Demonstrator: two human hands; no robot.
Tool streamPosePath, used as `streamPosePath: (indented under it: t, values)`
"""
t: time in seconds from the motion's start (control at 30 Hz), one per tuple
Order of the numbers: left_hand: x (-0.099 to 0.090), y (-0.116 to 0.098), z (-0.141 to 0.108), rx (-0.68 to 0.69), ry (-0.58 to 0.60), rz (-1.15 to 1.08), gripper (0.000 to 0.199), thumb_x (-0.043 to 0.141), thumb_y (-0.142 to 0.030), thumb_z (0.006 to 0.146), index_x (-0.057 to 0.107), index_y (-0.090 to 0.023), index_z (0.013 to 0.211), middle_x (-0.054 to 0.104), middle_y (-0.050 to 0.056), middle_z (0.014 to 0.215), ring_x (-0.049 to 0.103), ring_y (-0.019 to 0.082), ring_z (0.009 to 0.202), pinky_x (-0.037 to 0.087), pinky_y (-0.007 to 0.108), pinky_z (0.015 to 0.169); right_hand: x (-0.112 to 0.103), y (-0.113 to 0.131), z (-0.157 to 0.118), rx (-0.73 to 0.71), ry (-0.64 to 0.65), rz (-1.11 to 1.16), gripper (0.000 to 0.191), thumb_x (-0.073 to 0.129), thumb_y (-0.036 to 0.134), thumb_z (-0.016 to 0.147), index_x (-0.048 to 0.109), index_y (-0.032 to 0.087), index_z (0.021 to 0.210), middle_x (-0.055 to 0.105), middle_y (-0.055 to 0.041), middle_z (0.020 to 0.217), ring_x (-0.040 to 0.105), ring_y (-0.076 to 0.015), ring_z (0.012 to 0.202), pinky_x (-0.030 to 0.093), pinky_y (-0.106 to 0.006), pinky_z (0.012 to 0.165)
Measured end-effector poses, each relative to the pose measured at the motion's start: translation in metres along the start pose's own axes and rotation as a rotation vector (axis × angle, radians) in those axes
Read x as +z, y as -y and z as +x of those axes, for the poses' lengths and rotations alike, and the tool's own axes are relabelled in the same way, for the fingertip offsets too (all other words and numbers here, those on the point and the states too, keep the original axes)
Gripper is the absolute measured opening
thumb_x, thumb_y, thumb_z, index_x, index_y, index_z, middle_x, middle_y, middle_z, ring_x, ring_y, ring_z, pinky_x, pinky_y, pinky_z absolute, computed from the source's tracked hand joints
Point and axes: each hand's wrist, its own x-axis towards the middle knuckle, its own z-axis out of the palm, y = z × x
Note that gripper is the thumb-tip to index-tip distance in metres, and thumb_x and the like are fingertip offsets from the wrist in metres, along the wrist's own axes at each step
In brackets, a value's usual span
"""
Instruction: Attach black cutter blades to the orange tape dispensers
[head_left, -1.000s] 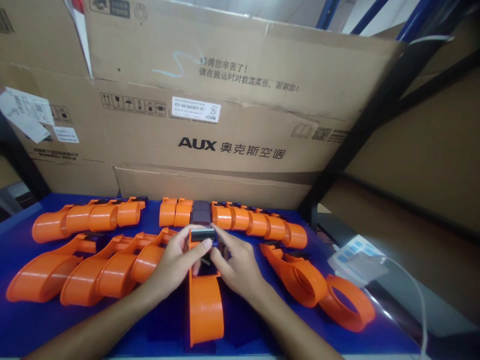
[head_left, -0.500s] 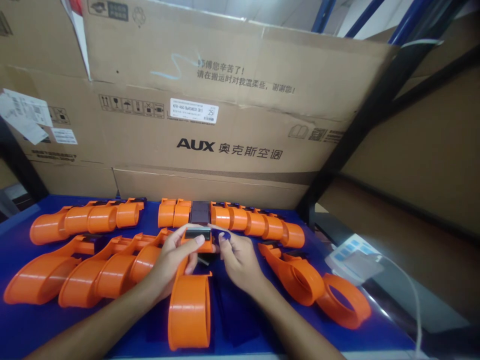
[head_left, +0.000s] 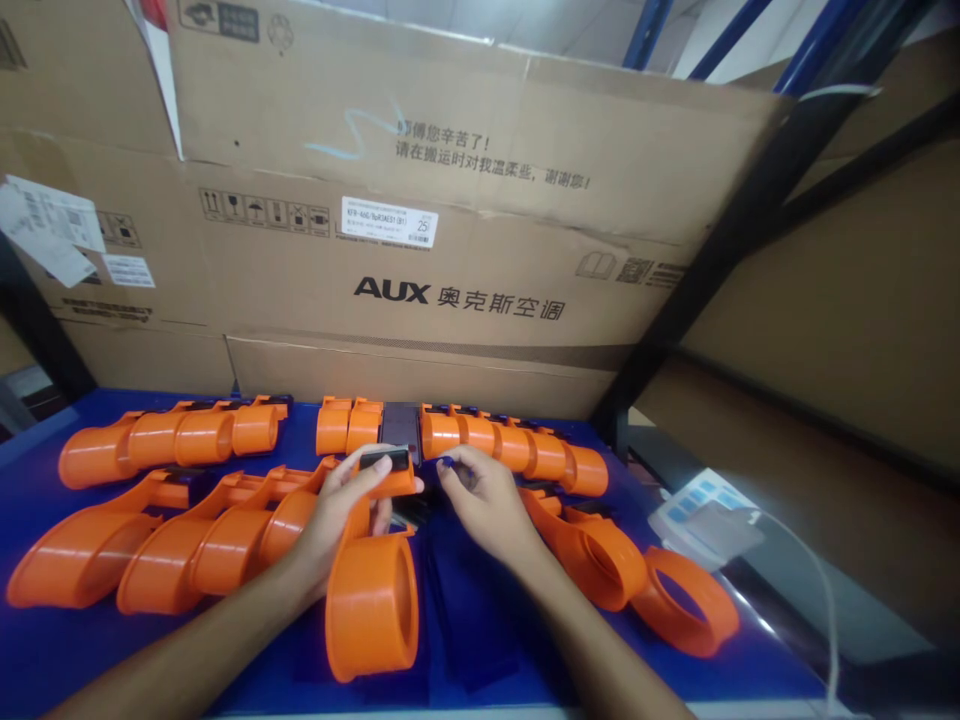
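Note:
My left hand (head_left: pixel 341 520) is closed around the handle end of an orange plastic tape dispenser (head_left: pixel 371 605), its thumb on a black roller-like strip (head_left: pixel 384 458) at the top. The dispenser's round hub hangs down toward me. Just to the right, my right hand (head_left: pixel 487 500) is closed in a pinch on a small dark blue piece (head_left: pixel 445 462), apart from the dispenser. Most of that piece is hidden by the fingers. Below the hands, some dark thin strips (head_left: pixel 411 510) lie partly hidden.
Several orange dispensers (head_left: pixel 94 455) stand in rows on the blue tabletop (head_left: pixel 480 640), left, behind and right. A dark box-like block (head_left: pixel 400 425) sits between the back ones. A cardboard wall (head_left: pixel 465 240) closes the back. At right are a white device (head_left: pixel 705 520) with a cable and a black post (head_left: pixel 675 280).
The dispenser in my left hand has shifted slightly left and up, its hub turning a little. My right hand has drawn away from it with the blue piece, opening a gap.

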Motion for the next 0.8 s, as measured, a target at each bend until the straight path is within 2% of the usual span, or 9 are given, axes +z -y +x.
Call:
streamPosePath:
  t: [0.1,0.23,0.4,0.57,0.73,0.8]
  values:
    - [0.002,0.0,-0.002,-0.003,-0.003,0.038,0.036,0.07,-0.046,0.085,0.065,-0.016,0.103,0.057,-0.003,0.046,0.045,0.01,0.039,0.037,0.021,0.044,-0.006,-0.007,0.002,0.031,0.068,-0.169,0.013,0.056,0.023,0.09,0.067,0.02,0.084,0.066,-0.0023,0.08,0.059,-0.018,0.074,0.042,-0.026,0.069]
    - [0.004,0.003,-0.003,0.005,-0.011,0.08,0.037,0.071,-0.046,0.084,0.064,-0.016,0.105,0.06,-0.002,0.049,0.045,0.01,0.039,0.034,0.021,0.043,-0.015,-0.013,0.002,0.165,0.158,-0.3,0.013,0.058,0.02,0.087,0.07,0.021,0.091,0.066,-0.0013,0.073,0.06,-0.0179,0.068,0.037,-0.025,0.061]
    - [0.001,0.007,-0.002,0.003,-0.004,0.101,0.034,0.072,-0.046,0.084,0.063,-0.018,0.102,0.066,0.0,0.057,0.045,0.009,0.039,0.033,0.022,0.043,-0.019,-0.017,0.004,0.221,0.112,-0.379,0.017,0.059,0.016,0.087,0.072,0.018,0.098,0.069,-0.0033,0.071,0.063,-0.019,0.066,0.037,-0.026,0.062]
    - [-0.002,0.01,0.0,0.001,-0.004,0.135,0.037,0.071,-0.048,0.085,0.064,-0.017,0.104,0.057,-0.003,0.047,0.044,0.01,0.039,0.033,0.021,0.044,-0.019,-0.016,0.004,0.203,0.161,-0.402,0.016,0.061,0.018,0.088,0.072,0.019,0.1,0.072,-0.0052,0.077,0.066,-0.0205,0.071,0.039,-0.027,0.063]
    - [-0.001,0.01,0.001,-0.004,0.006,0.124,0.037,0.073,-0.044,0.083,0.064,-0.017,0.106,0.075,0.007,0.072,0.046,0.007,0.04,0.034,0.021,0.044,-0.02,-0.012,0.001,0.185,0.221,-0.372,0.015,0.064,0.024,0.089,0.072,0.02,0.1,0.071,-0.0034,0.074,0.065,-0.0191,0.066,0.039,-0.027,0.061]
    - [0.0,0.01,0.0,-0.006,0.011,0.111,0.036,0.073,-0.044,0.083,0.063,-0.017,0.105,0.075,0.006,0.073,0.045,0.007,0.039,0.034,0.02,0.043,-0.021,-0.01,0.0,0.186,0.245,-0.371,0.014,0.066,0.025,0.088,0.072,0.02,0.099,0.071,-0.0029,0.072,0.064,-0.019,0.064,0.038,-0.027,0.06]
